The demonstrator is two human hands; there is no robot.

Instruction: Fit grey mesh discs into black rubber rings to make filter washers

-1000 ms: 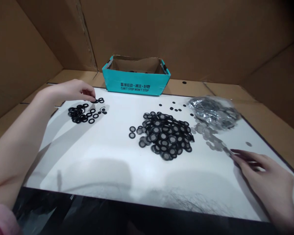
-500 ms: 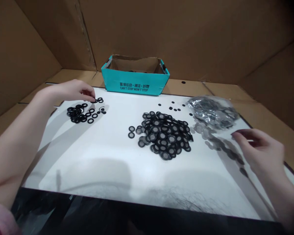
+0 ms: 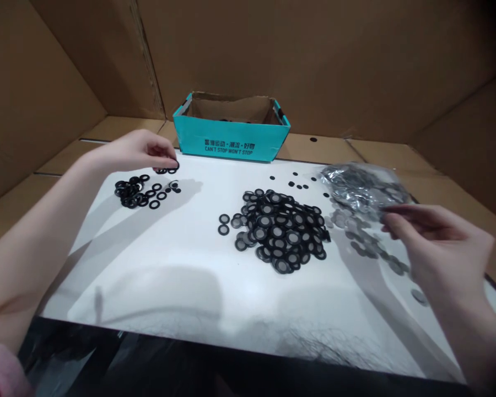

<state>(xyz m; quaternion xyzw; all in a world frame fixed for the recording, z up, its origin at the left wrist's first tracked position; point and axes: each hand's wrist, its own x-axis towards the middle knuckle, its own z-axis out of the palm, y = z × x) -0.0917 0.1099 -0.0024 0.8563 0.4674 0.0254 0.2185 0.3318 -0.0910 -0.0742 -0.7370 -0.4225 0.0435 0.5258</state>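
At the upper left, my left hand (image 3: 143, 149) pinches a black ring (image 3: 176, 165) between thumb and fingers, just above more rings on the table. Below that hand lies a loose group of black rings (image 3: 129, 193). My right hand (image 3: 442, 234) is closed in a pinch at the right, beside a clear plastic bag (image 3: 361, 184) of grey discs. A small dark greyish edge shows at its fingertips, too unclear to name. Loose grey discs (image 3: 366, 242) are strewn between this hand and a large heap of black rings with grey centres (image 3: 283, 229).
A turquoise open box (image 3: 231, 138) stands at the back of the white table (image 3: 182, 237), with dark pieces inside. Small black dots (image 3: 291, 184) lie scattered behind the heap. Cardboard walls (image 3: 248, 49) enclose the back and sides.
My left hand has moved slightly right and up, with a black ring now showing in its pinch. My right hand has shifted left and up toward the bag, its fingertips closer together.
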